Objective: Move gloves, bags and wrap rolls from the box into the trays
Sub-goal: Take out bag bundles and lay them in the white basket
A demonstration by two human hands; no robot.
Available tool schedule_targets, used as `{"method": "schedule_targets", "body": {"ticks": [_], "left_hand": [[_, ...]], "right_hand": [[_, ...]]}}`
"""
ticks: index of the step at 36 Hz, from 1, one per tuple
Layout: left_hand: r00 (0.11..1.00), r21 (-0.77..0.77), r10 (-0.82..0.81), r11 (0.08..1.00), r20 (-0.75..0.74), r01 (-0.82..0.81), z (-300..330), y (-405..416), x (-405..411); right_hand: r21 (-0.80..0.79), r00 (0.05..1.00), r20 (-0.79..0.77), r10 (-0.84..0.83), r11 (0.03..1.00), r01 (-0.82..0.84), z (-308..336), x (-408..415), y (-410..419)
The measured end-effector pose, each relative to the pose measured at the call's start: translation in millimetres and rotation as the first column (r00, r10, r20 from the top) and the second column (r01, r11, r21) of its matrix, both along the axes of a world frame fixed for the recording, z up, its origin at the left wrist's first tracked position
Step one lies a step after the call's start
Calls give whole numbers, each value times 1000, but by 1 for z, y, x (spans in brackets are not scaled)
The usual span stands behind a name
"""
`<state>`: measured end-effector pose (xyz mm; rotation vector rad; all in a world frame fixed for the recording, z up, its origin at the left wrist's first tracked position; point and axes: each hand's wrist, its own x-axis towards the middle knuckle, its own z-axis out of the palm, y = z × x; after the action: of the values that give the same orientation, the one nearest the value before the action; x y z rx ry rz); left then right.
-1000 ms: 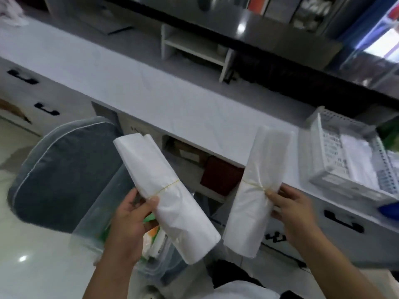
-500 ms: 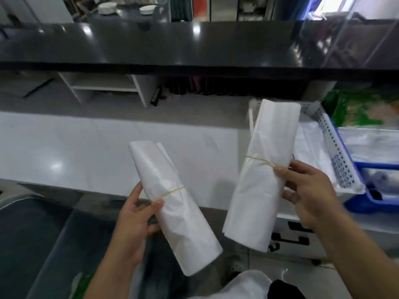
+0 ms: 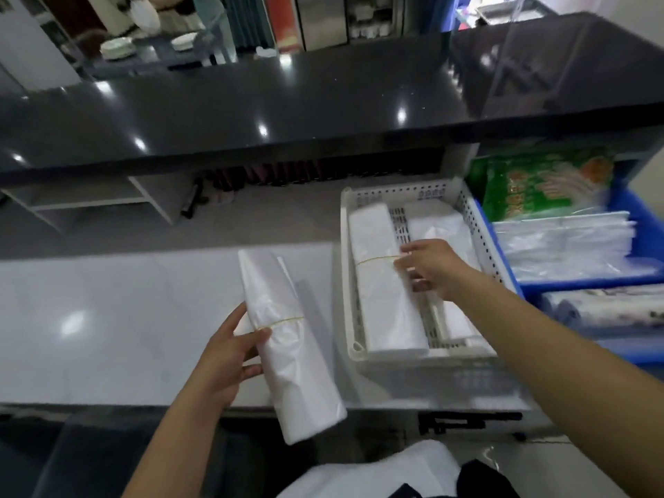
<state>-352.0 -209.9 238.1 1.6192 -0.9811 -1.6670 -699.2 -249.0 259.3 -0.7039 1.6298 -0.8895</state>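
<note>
My left hand [image 3: 230,354] grips a rolled bundle of white plastic bags [image 3: 287,339] bound by a rubber band, held tilted above the front edge of the white counter. My right hand [image 3: 431,267] reaches into the white perforated tray [image 3: 346,278] and holds a second banded bundle of white bags [image 3: 381,282], which lies lengthwise along the tray's left side. More white bags [image 3: 445,231] lie in the tray's right half, partly under my right forearm.
A blue tray [image 3: 643,206] to the right holds stacks of clear bags [image 3: 564,242] and green printed packets [image 3: 539,185]. A black raised counter [image 3: 251,116] runs behind the white counter [image 3: 107,318]. A small white shelf [image 3: 90,203] sits at the back left. Drawer handles [image 3: 467,420] show below.
The view has swung right and up from the box. My right hand has carried its bundle down into the white tray. My left hand has moved forward over the counter, still holding its bundle.
</note>
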Motion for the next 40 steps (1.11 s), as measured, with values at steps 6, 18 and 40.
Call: {"method": "schedule_targets", "body": {"ticks": [6,18,40], "left_hand": [[1000,47,-20,999,17,19,-11,-24,-8],[987,76,-155,985,-31,157,-23,-59,-9],[819,-66,-329,938,-470,340,52,-89,-18]], "right_hand": [[78,892,-405,200,980,-184,-20,15,3],[-24,842,-538,28,999,-49,-28,36,-12],[-81,950,240,203,979,-188,74,107,22]]}}
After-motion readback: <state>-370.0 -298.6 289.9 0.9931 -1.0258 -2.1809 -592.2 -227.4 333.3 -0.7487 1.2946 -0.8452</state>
